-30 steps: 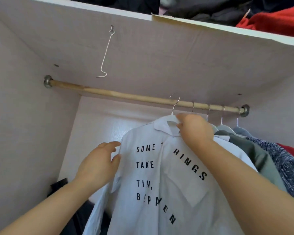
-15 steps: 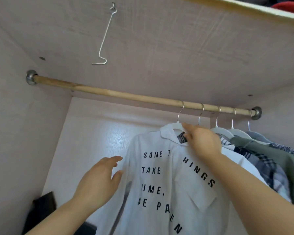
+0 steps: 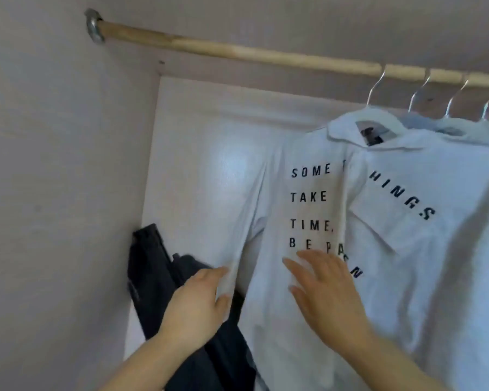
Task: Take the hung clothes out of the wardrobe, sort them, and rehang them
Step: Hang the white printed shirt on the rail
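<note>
Left hand point(image 3: 198, 303) pinches the sleeve of the white shirt point(image 3: 449, 263) between thumb and fingers. Right hand point(image 3: 331, 294) lies flat on the printed front, fingers spread. Dark garment point(image 3: 158, 277) slumps behind the left hand, against the wardrobe wall point(image 3: 54, 165). Shirt hangs on the wooden rail point(image 3: 237, 53), with other hangers point(image 3: 418, 94) crowding its right.

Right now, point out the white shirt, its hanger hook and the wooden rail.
white shirt point(image 3: 308, 210), head view, printed front panel.
hanger hook point(image 3: 376, 88), head view, wire neck.
wooden rail point(image 3: 237, 52), head view, bare middle stretch.
</note>
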### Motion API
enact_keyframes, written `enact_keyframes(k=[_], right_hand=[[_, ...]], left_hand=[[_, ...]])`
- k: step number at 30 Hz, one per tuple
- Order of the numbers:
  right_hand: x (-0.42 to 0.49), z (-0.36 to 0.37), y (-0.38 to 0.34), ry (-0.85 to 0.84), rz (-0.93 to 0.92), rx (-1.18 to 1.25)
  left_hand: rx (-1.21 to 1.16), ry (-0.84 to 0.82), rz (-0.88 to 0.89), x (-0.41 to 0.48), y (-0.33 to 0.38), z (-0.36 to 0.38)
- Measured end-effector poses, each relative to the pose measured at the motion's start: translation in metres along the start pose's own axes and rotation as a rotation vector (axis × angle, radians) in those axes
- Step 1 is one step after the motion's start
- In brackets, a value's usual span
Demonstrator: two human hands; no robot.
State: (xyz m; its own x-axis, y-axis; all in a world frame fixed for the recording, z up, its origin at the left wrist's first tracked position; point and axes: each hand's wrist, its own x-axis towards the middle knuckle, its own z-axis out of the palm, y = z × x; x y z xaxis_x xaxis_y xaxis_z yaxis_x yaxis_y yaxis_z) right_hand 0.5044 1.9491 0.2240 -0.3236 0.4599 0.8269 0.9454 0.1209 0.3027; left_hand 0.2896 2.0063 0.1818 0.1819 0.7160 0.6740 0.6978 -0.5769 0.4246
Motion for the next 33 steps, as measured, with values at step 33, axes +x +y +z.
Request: enact_keyframes(k=[33], right_hand=[[-0.375,-0.187,-0.466,-0.746,-1.552,1.180]], left_hand=[[0.587,0.390,-1.961,-0.713,0.168,-0.127]])
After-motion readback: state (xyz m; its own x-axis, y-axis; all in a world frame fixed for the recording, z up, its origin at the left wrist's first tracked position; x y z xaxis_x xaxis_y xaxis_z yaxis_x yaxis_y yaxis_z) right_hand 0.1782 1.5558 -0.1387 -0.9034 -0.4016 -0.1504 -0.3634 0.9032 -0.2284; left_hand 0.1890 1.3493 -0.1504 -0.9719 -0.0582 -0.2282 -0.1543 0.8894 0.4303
